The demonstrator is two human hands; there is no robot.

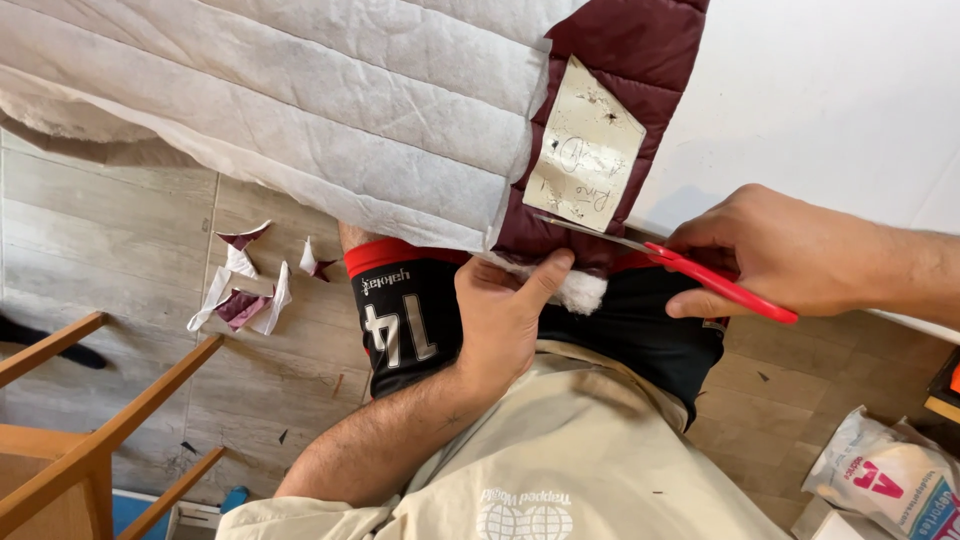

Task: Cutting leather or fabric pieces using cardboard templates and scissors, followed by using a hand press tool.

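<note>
A quilted fabric piece, white wadding side point(330, 110) and maroon side point(625, 50), hangs over the edge of a white table point(840, 100). A beige card pattern point(585, 155) lies on the maroon part. My right hand point(790, 250) grips red-handled scissors point(700, 275), whose blades reach left along the card's lower edge into the maroon fabric. My left hand point(510, 310) pinches the lower edge of the maroon fabric and its white filling just below the blades, thumb pointing up.
Maroon and white fabric scraps point(245, 290) lie on the wooden floor. A wooden chair frame point(90, 430) stands at lower left. A printed white bag point(885, 475) lies at lower right. My black shorts and beige shirt fill the bottom centre.
</note>
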